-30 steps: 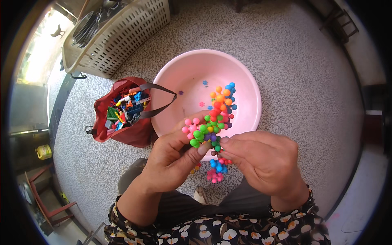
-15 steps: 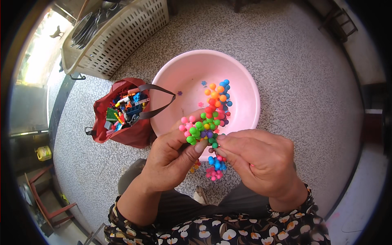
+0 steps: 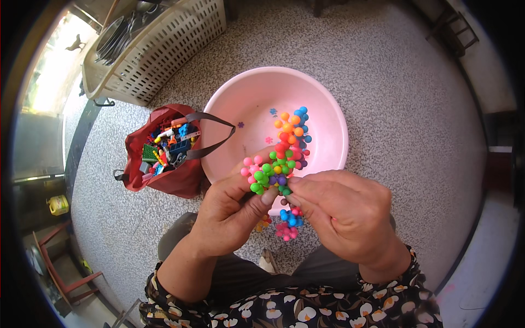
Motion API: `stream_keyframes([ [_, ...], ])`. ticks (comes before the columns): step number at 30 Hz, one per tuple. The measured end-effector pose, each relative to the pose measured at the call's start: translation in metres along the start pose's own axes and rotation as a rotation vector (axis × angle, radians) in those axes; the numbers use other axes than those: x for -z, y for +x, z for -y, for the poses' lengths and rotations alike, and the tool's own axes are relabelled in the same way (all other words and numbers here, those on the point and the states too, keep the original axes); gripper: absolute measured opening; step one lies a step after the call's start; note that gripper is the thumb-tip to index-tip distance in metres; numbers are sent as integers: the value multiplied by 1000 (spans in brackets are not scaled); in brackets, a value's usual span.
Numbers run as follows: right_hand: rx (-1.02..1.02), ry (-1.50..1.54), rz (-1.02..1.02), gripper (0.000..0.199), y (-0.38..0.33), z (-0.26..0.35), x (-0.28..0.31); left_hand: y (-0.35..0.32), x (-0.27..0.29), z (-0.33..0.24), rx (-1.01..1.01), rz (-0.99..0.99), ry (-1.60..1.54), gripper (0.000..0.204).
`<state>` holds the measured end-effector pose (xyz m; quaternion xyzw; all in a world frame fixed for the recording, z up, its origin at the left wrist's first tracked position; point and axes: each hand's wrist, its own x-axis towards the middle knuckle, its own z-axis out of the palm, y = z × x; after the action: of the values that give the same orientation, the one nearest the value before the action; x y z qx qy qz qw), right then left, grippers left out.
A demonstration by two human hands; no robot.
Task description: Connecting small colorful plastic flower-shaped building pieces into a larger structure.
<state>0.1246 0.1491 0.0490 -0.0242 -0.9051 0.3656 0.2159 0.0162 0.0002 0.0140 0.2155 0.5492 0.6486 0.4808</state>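
Between my hands, above the near rim of a pink basin (image 3: 219, 94), is a many-coloured cluster of knobbed plastic building pieces (image 3: 287, 127). Orange, blue and red knobs reach up at its far end; pink and green ones (image 3: 261, 176) stick out on the left. Blue and pink pieces (image 3: 290, 223) hang from its near end. My left hand (image 3: 232, 210) is closed around the cluster's left side, thumb at its near edge. My right hand (image 3: 350, 210) pinches a dark green piece (image 3: 285, 191) on the cluster's right side; the fingertips partly hide it.
Left of the basin stands a red cloth bag (image 3: 186, 177) full of mixed toy pieces, its dark strap over the basin rim. A cream slatted basket (image 3: 164, 52) with dark wares stands at the far left. Small flower shapes (image 3: 269, 140) show on the basin floor.
My right hand's fingertips have shifted slightly left and cover more of the dark green piece. The left hand and the cluster have barely moved.
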Motion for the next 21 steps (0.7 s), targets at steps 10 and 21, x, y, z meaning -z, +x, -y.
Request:
stream_keyframes([
  [10,-272,312,14,19,0,0,9,0,1,-6,14,35,-200,35],
  [21,-736,1381,-214,29,5,-7,21,3,9,-1,33,117,-545,36],
])
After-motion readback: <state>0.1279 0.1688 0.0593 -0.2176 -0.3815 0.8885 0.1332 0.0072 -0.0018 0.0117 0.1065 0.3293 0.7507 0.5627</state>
